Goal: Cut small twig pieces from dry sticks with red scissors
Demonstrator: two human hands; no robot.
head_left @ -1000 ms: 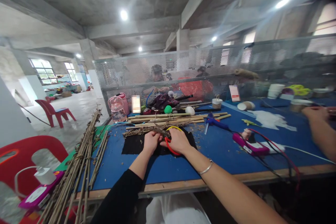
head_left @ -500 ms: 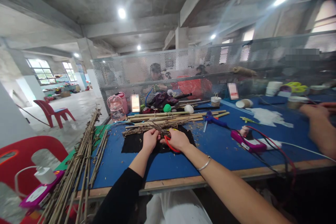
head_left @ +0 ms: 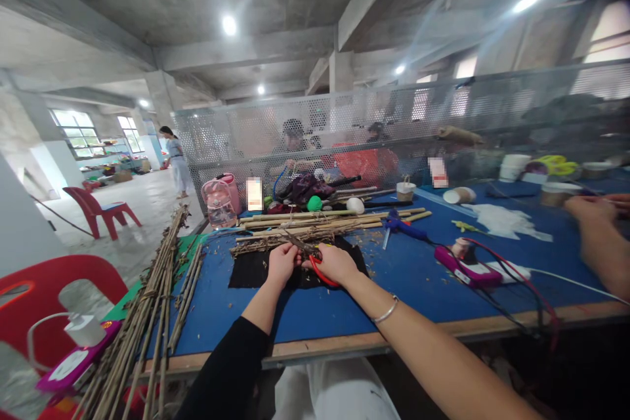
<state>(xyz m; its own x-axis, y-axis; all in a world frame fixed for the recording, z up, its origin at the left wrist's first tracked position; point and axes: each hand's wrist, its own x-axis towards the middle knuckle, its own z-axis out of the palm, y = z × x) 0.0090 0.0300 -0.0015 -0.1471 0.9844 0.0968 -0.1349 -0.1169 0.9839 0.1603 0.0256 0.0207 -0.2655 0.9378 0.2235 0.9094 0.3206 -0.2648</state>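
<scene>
One matte black cloth (head_left: 246, 273) lies beneath the scissors (head_left: 322, 274), which the right hand (head_left: 337, 264) grips; their yellow loop (head_left: 316, 247), spread wide a second ago, now barely shows. The left hand (head_left: 282, 264) bunches its fingertips beside the metal blades (head_left: 298, 242), on what I cannot tell. Behind lie rough twigs (head_left: 260, 247), then smooth round poles (head_left: 295, 231). An upright card (head_left: 254, 194) is blurred past reading. Far left, a person (head_left: 176, 161) has appeared beside the perforated metal screen (head_left: 216, 138).
</scene>
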